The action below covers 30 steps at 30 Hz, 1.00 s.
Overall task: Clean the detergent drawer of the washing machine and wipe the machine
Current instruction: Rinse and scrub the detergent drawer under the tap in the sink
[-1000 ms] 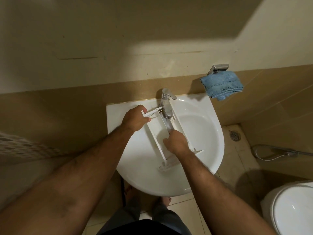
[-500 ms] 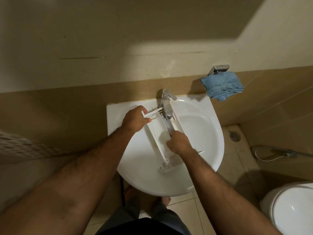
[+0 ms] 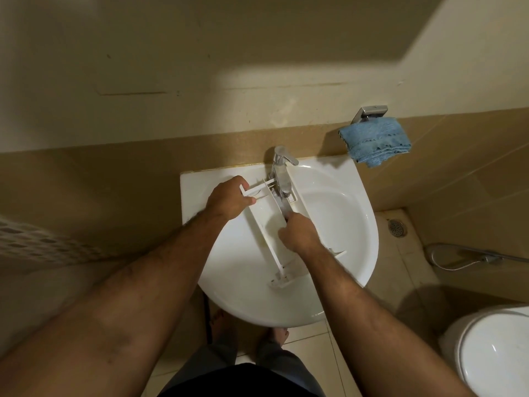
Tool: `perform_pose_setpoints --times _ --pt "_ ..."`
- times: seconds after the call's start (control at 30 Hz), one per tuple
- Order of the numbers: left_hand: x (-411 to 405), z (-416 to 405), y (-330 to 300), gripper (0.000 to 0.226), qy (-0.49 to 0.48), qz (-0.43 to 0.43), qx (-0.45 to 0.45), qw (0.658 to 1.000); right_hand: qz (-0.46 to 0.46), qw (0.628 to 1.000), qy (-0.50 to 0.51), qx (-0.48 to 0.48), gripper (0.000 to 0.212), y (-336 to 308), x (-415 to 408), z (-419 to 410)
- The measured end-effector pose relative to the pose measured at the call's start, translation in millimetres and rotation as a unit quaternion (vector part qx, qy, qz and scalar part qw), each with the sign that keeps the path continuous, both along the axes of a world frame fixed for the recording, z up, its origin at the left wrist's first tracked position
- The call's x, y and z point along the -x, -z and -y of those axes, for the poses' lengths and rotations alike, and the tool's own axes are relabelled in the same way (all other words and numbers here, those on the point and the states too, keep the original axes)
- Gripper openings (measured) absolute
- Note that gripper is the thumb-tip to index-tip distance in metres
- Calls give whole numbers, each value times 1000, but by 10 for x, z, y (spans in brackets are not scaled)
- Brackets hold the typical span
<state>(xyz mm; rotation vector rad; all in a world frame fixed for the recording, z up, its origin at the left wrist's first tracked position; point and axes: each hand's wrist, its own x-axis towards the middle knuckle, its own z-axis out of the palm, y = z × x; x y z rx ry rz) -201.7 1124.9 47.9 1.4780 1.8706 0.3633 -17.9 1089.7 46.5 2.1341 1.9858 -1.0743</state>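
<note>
While left hand [image 3: 229, 199] grips detergent drawer [image 3: 264, 222] over sink [image 3: 337, 213], right hand [image 3: 299, 233] curls inside it; no legible writing.

No readable text | no labels, brands, numbers or signs to be made out on anything from here
</note>
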Motion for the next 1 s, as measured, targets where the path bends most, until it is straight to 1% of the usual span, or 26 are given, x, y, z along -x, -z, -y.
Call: perform_pose_setpoints --times 0.03,0.13,0.2,0.27,0.37,0.4,0.47,0.53,0.57,0.63,0.7,0.77,0.8,0.83,0.87,0.93,1.0 --pt "-2 -3 0 36 6 -3 3 1000 -35 999 10 -9 52 -23 47 -8" --pt "-1 3 -22 37 11 -8 6 1000 -122 990 49 -42 50 -34 103 64" --pt "-1 2 -30 37 12 -12 9 1000 -115 991 52 -45 53 5 40 158" --pt "-1 11 -37 37 12 -11 10 1000 -53 997 33 -45 50 27 -37 220" --pt "-7 33 -52 36 12 -5 9 1000 70 996 -12 -53 32 4 -95 247" --pt "-9 36 -66 36 14 -5 8 1000 92 994 -25 -61 31 -9 -87 260" --pt "-17 26 -79 36 12 -3 10 1000 124 987 -55 -81 36 -53 -87 283" --pt "-17 21 -78 38 15 2 33 999 155 980 -89 -86 38 -108 -130 283" --pt "-16 27 -78 40 18 11 57 998 171 977 -104 -78 38 -138 -169 281" --pt "-33 60 -69 46 15 57 123 991 202 968 -132 -65 39 -219 -269 277" --pt "-47 127 -77 52 10 113 212 971 232 955 -170 -67 41 -308 -354 256" --pt "-44 230 -61 54 27 128 300 945 263 939 -210 -70 42 -407 -393 226" --pt "-43 288 -22 55 35 126 324 937 279 931 -226 -68 41 -457 -393 213" --pt "-53 339 23 55 39 122 329 936 293 923 -240 -69 38 -503 -389 203" --pt "-69 372 70 54 38 117 315 941 306 916 -249 -74 36 -538 -380 192" --pt "-110 400 140 52 27 120 267 956 322 905 -265 -81 33 -572 -353 178" --pt "-153 374 137 55 9 136 232 963 331 899 -274 -86 32 -595 -311 169"
